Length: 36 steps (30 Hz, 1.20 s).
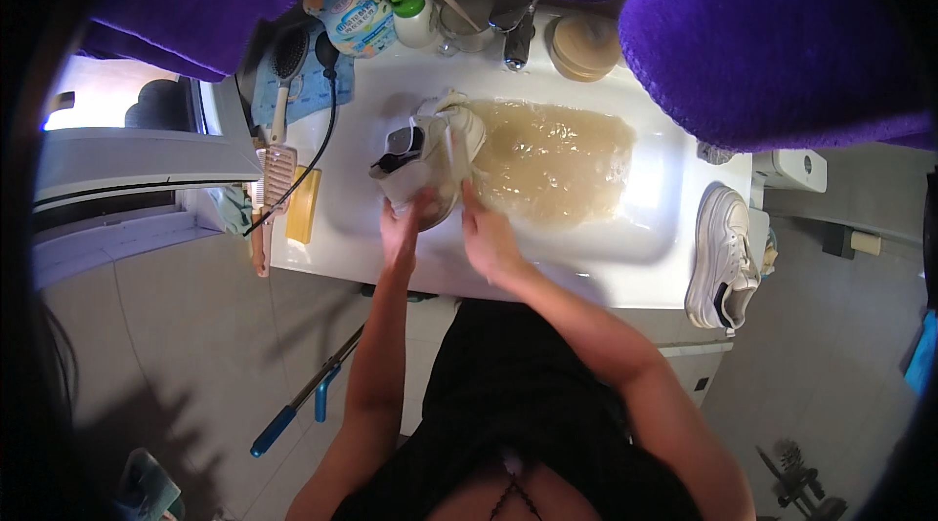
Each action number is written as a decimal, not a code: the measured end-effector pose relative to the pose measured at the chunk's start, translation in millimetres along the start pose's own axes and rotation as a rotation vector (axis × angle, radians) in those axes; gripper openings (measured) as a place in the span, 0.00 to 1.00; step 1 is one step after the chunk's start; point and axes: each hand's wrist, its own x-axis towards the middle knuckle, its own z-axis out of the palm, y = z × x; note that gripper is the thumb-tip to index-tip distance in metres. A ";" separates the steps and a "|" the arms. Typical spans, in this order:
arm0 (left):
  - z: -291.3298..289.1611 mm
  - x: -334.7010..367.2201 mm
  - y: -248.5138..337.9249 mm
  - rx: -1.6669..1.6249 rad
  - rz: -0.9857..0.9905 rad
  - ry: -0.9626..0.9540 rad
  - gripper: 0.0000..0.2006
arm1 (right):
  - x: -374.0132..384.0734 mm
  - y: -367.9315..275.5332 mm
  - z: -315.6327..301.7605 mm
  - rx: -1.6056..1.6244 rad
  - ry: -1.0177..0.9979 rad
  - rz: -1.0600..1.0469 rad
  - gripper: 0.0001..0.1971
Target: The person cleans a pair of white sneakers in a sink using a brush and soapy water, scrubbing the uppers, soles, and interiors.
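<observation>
A wet white sneaker [411, 174] with a dark lining is tilted over the left part of the white sink [357, 218]. My left hand [401, 226] grips it from the near side, with the fingers partly behind the shoe. Against the sneaker's right side is a slim pale brush [457, 157], blurred by motion, its bristles not clear. The fingers of my right hand [489, 236] are closed round its near end. Cloudy brown water [557, 164] with some bubbles lies in the basin just right of the shoe.
Another white sneaker [721, 257] stands on the sink's right edge. Along the left rim lie a hairbrush [286, 62], a comb [278, 167] and a yellow bar [303, 204]. The faucet [518, 40] rises at the back, and purple towels [762, 42] hang above.
</observation>
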 end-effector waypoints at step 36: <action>42.4 160.5 54.5 1.084 0.222 -0.257 0.38 | 17.2 124.9 -40.2 -0.298 0.360 0.190 0.22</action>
